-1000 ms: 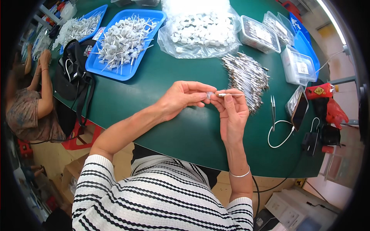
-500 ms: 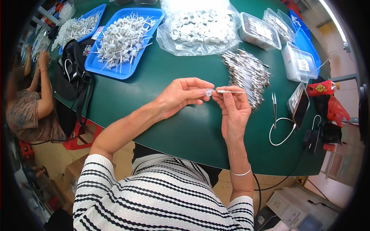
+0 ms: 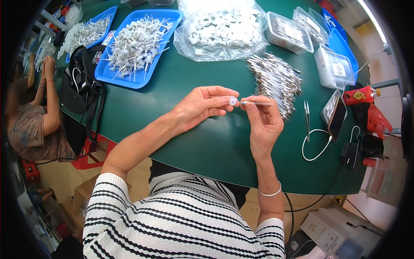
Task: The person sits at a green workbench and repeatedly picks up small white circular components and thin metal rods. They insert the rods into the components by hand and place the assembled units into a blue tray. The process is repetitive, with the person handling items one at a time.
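Note:
Over the green table, my left hand pinches a small round white plastic cap between thumb and forefinger. My right hand is closed on a thin metal-and-clear rod, held level with its tip at the cap. Whether the tip sits inside the cap's hole is too small to tell. Just beyond my right hand lies a heap of similar rods. Farther back, a clear plastic bag is spread open under many loose white caps.
A blue tray at back left holds caps with rods fitted. Clear plastic boxes stand at back right. Tweezers, a phone and a white cable lie right. A black bag hangs at left near another person.
My right hand has turned slightly and its fingers have shifted along the rod, with the rod's tip still at the cap. My left hand keeps its pinch, the cap's face now turned more into view.

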A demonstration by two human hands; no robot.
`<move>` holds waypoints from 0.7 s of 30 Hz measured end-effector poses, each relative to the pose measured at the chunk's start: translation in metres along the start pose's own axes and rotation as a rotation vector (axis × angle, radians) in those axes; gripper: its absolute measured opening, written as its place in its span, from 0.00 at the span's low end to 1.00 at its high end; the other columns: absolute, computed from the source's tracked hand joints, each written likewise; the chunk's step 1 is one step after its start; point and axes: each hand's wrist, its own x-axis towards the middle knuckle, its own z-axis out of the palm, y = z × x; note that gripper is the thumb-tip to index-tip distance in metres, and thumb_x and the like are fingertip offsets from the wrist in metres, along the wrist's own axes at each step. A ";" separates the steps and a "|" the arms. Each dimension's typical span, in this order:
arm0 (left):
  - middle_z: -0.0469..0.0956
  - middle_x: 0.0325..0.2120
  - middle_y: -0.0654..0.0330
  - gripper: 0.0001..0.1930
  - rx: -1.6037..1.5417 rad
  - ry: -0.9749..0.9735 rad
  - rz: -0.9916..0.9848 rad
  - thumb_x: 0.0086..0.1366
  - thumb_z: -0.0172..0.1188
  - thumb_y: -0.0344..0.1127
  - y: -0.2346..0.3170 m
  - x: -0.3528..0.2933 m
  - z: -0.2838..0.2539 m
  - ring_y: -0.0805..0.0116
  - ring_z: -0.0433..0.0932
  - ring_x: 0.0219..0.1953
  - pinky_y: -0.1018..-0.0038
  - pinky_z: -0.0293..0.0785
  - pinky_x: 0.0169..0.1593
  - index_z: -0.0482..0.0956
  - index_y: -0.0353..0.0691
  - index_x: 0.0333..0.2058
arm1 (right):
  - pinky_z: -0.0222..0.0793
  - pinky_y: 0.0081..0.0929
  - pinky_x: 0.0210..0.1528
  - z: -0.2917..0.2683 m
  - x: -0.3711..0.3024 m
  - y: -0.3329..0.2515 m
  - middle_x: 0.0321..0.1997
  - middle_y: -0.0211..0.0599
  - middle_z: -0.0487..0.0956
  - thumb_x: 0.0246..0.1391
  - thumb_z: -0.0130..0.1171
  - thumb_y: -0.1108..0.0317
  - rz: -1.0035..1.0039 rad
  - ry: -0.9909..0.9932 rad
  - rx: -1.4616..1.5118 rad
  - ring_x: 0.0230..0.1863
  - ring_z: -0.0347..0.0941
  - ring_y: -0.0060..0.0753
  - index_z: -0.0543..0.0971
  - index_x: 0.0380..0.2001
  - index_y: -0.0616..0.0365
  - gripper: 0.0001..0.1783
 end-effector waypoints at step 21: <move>0.80 0.37 0.61 0.15 0.015 0.004 -0.004 0.64 0.58 0.33 -0.001 0.001 0.000 0.77 0.78 0.38 0.83 0.76 0.42 0.76 0.34 0.48 | 0.72 0.18 0.42 0.000 -0.001 0.002 0.35 0.34 0.78 0.57 0.58 0.75 -0.022 0.006 -0.089 0.37 0.77 0.22 0.75 0.37 0.64 0.05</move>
